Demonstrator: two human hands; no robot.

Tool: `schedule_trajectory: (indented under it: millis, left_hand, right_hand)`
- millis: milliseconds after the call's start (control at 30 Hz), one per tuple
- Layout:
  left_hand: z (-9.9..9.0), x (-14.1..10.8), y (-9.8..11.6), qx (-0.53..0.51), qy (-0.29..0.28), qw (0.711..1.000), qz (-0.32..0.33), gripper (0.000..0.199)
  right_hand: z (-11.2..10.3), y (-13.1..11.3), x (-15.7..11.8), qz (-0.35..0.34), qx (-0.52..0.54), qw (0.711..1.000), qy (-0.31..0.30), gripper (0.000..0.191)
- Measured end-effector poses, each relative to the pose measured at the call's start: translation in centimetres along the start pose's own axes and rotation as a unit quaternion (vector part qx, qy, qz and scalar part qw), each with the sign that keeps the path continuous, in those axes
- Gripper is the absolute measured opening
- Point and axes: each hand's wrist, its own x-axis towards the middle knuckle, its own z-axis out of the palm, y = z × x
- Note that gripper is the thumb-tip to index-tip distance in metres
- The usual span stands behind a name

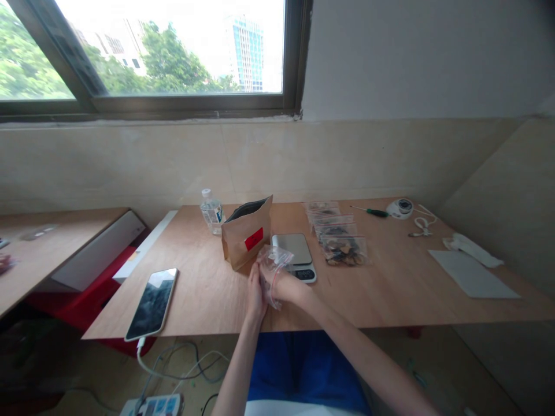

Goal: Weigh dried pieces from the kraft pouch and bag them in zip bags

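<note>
A clear plastic zip bag [281,256] with a red seal line is in front of me, near the front of the table. My right hand [269,276] reaches into its mouth, the bag's rim around the wrist; plastic blurs its fingers. My left hand [255,293] presses against the bag's left side from outside, fingers closed on it. Just behind stands a brown paper pouch [236,245] with a red label, upright and open at the top. To the right of the pouch lies a white kitchen scale [293,248] with a dark display, partly behind the bag and my right hand.
Several filled zip bags [344,251] lie in a row right of the scale. A plastic bottle [212,212] stands behind the pouch. A phone [152,303] charges at left. Farther right are a screwdriver [376,212], a dome camera [399,209] and a white sheet [470,274].
</note>
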Motion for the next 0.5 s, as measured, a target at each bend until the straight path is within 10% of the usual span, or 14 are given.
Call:
schedule_trajectory:
  millis: [500]
  left_hand:
    - [0.4, -0.4, 0.5, -0.023, -0.018, 1.0, 0.009, 0.035]
  right_hand:
    - [0.1, 0.7, -1.0, -0.009, 0.101, 0.995, -0.007, 0.055]
